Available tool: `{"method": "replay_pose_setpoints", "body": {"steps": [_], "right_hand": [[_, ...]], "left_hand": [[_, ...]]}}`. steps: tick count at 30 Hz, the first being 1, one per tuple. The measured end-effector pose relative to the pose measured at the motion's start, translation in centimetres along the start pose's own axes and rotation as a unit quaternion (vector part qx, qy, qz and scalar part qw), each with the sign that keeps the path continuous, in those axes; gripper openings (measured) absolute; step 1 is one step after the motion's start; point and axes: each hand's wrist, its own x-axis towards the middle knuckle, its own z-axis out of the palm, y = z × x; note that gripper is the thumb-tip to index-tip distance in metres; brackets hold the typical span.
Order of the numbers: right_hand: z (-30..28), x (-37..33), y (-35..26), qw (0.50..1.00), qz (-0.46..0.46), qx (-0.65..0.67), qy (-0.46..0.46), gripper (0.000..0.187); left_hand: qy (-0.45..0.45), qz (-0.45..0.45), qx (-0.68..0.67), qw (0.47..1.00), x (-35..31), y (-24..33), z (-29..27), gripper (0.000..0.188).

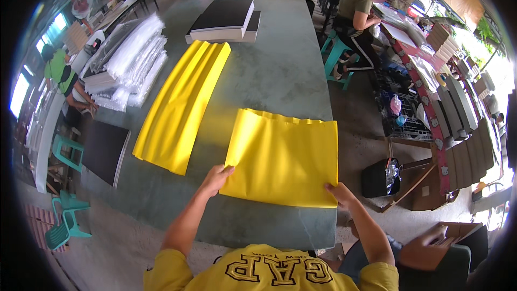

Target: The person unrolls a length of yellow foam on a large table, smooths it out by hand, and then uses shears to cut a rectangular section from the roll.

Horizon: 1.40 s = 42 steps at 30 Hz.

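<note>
A wide yellow sheet (283,161), paper or thin plastic, is held out over the near end of the grey table (269,81). Its far edge is wavy. My left hand (216,179) pinches its left edge near the lower corner, thumb on top. At the lower right edge, my right hand (340,194) grips it the same way. To the left lies a long yellow sheet (183,102) with lengthwise ripples, apart from both hands.
Black-covered stacks (223,16) stand farther up the table. Clear plastic-wrapped bundles (134,56) and a black sheet stack (105,151) lie along the left side. A person (355,21) works at the right; another person (62,73) bends at the far left. A black bin (379,178) stands right of the table.
</note>
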Motion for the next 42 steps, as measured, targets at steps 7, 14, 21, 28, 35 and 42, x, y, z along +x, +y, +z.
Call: {"method": "replay_pose_setpoints", "body": {"steps": [7, 14, 21, 28, 35, 42], "right_hand": [[-1.2, -1.7, 1.3, 0.993, -0.101, 0.061, 0.004, 0.039], [0.2, 2.1, 4.1, 0.957, -0.208, -0.101, 0.173, 0.024], [0.7, 2.0, 3.7, 0.966, -0.187, 0.038, 0.174, 0.023], [-1.6, -1.0, 3.7, 0.973, -0.183, 0.027, 0.14, 0.021], [-0.4, -3.9, 1.2, 0.99, -0.116, 0.041, 0.069, 0.024], [-1.8, -3.5, 0.4, 0.994, -0.065, 0.091, -0.01, 0.034]], "left_hand": [[0.118, 0.043, 0.222, 0.967, -1.5, 3.6, 2.0, 0.038], [0.046, 0.095, -0.006, 0.994, -0.7, 1.9, 1.5, 0.029], [0.146, 0.14, 0.335, 0.92, 0.7, 2.7, 2.3, 0.033], [0.139, 0.001, 0.374, 0.917, 1.0, 5.1, 3.9, 0.037], [0.138, 0.139, 0.312, 0.93, 3.8, 8.1, 3.0, 0.058], [0.183, 0.111, 0.207, 0.955, 13.0, 10.4, 4.6, 0.034]]}}
